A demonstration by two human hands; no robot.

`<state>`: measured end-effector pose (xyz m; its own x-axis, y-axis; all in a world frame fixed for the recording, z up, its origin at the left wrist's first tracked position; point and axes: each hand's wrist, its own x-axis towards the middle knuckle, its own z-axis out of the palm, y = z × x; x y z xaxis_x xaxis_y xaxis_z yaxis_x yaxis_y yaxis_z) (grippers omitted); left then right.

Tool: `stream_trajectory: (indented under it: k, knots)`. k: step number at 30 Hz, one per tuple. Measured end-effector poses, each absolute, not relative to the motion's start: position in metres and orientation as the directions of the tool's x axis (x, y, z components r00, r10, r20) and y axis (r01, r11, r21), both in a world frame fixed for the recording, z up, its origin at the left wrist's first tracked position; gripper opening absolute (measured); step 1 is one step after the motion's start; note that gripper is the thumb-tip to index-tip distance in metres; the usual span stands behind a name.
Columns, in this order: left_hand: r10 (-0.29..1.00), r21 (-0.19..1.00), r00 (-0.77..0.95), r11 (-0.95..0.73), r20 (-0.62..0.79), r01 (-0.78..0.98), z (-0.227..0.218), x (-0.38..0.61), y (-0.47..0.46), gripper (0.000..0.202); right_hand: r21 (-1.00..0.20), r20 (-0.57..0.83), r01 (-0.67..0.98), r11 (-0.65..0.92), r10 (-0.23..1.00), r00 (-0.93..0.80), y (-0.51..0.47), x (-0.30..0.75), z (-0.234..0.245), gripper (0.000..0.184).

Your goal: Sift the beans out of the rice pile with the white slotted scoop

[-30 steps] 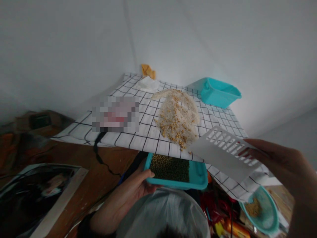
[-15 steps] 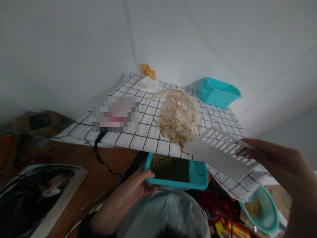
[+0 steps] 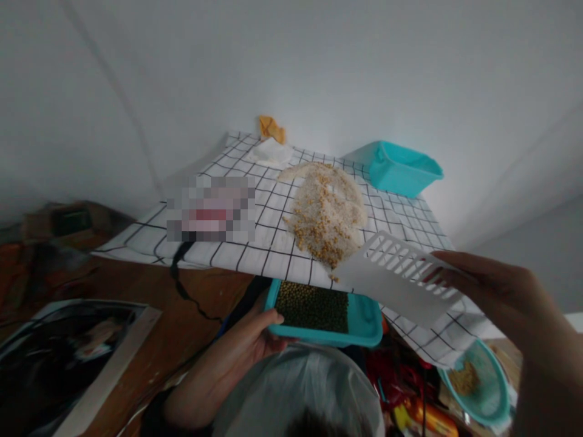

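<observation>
My left hand (image 3: pixel 259 334) grips the near left end of a turquoise tray (image 3: pixel 364 315) below the table's front edge. Inside the tray lie yellow beans (image 3: pixel 296 296) and dark green beans (image 3: pixel 319 312). My right hand (image 3: pixel 496 285) is closed on the right end of a white slotted plastic plate (image 3: pixel 392 285), held tilted at the table edge. The plate's left edge is by a heap of pale grains (image 3: pixel 337 200) mixed with yellow beans, whose near tip runs toward the table edge. My right fingers are partly hidden behind the slots.
A turquoise bin (image 3: pixel 405 170) stands at the back right of the checked tablecloth (image 3: pixel 259 243). A white cloth or bag (image 3: pixel 271 152) and an orange cloth (image 3: pixel 272 129) lie at the back left, near a blurred-out item (image 3: pixel 212 209). Below right is a turquoise basin (image 3: pixel 496 394).
The white plate has shifted slightly left along the table edge with my right hand. Fewer yellow beans lie at the heap's near tip. My left hand and the tray stay nearly still.
</observation>
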<state>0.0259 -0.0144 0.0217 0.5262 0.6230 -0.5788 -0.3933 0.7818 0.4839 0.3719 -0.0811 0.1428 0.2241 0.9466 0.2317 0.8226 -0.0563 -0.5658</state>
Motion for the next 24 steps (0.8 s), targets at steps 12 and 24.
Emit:
stream_trajectory:
  k: [12,24]
  knots:
    - [0.509,0.396,0.602,0.86,-0.615,-0.323,0.029,0.022,-0.016,0.017,-0.561,0.26,0.822,-0.096,0.922,0.286,-0.069,0.383,0.14,0.041]
    - [0.514,0.401,0.529,0.858,-0.675,-0.322,0.022,0.02,-0.014,0.012,-0.601,0.321,0.799,0.016,0.92,0.223,-0.049,0.362,0.145,0.032]
